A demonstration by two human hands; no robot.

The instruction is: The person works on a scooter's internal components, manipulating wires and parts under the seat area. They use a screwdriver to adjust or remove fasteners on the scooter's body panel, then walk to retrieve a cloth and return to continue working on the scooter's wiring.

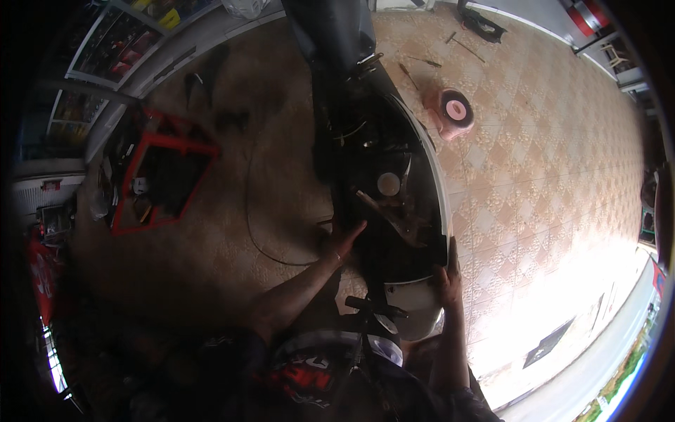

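Note:
In front of me stands what looks like a motor scooter, its dark body (365, 253) opened up and its black seat (330, 35) at the far end. My left hand (342, 243) rests at the body's left edge, thumb stretched out over it and apart from the fingers, which are partly lost in shadow. At the right rear, my right hand (448, 283) grips the white side panel (437, 190), thumb at the inner edge and fingers along the outside. Between my hands a pair of pliers-like metal pieces (394, 218) lies beside a round pale cap (387, 184).
Left of the scooter are a red metal frame (169, 144) and a thin dark cable (254, 235) curving on the tiles. To the right stand a pink stool (457, 116), a T-handle wrench (467, 48), a screwdriver (408, 74) and a black plastic part (484, 28).

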